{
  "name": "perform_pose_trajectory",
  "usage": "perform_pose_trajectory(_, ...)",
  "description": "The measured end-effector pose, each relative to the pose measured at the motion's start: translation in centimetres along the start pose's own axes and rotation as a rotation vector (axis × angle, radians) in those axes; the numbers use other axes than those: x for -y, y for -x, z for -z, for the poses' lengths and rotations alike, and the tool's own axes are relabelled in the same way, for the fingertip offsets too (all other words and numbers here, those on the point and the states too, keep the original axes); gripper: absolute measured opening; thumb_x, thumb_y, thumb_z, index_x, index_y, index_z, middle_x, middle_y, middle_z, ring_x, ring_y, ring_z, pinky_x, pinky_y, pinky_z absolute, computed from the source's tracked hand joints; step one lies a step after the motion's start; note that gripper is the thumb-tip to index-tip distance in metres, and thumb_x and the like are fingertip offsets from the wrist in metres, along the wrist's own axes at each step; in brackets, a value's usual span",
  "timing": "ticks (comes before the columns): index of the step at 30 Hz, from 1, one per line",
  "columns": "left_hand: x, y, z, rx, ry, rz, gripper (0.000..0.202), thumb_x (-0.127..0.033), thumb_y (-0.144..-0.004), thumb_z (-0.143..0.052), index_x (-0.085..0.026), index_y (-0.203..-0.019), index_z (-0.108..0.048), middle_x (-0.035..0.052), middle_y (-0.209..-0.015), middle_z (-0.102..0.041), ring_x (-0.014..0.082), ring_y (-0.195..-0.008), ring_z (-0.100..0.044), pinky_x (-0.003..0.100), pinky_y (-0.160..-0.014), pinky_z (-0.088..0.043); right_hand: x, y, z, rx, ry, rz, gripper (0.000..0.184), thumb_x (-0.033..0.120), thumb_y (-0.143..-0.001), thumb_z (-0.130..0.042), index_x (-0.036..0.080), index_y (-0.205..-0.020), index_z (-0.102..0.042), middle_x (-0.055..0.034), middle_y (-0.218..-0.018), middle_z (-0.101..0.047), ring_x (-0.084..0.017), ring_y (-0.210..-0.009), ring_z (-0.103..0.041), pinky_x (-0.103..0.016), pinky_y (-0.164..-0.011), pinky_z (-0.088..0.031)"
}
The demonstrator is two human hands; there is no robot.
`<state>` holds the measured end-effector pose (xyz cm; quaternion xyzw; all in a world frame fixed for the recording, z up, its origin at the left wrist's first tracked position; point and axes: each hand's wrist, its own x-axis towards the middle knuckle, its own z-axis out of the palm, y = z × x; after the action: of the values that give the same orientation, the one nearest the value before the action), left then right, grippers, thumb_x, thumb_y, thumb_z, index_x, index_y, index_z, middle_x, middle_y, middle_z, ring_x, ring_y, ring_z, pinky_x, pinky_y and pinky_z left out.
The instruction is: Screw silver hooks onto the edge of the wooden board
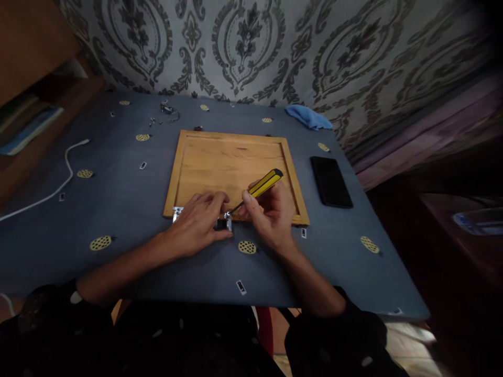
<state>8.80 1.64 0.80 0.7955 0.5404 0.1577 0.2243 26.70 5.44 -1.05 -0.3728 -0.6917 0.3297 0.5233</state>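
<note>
A framed wooden panel [231, 157] lies flat on the table in front of me. My right hand [273, 214] is closed around a screwdriver [265, 183] with a yellow and black handle. Its shaft slants down to the left, and the tip meets a small shiny metal fitting [229, 222] at the panel's front edge. Thumb and fingers of my left hand [200, 222] close about that fitting, partly covering it. Just left of this hand, a metal plate with holes [177, 212] sits on the panel's front left corner.
A blue patterned cloth covers the table [129, 199]. Right of the panel lies a black phone [332, 181], with a blue cloth [309, 116] behind. Small metal pieces [167, 109] lie at the back left. A white cable [70, 166] crosses the left side.
</note>
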Motion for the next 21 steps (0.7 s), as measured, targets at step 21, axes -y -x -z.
perform_pose_trajectory(21,0.28,0.12,-0.16,-0.014,0.013,-0.017,0.053,-0.033,-0.079,-0.084,-0.021,-0.115,-0.047,0.0098,-0.118,-0.067,0.0331,-0.115,-0.063,0.048,-0.096,-0.049,0.03,0.13,-0.06,0.013,-0.059,-0.041,0.018,0.037,-0.095,-0.067,0.028,-0.093,-0.051,0.0040,-0.074,-0.058,-0.013,-0.053,-0.063,-0.030,-0.049,-0.053)
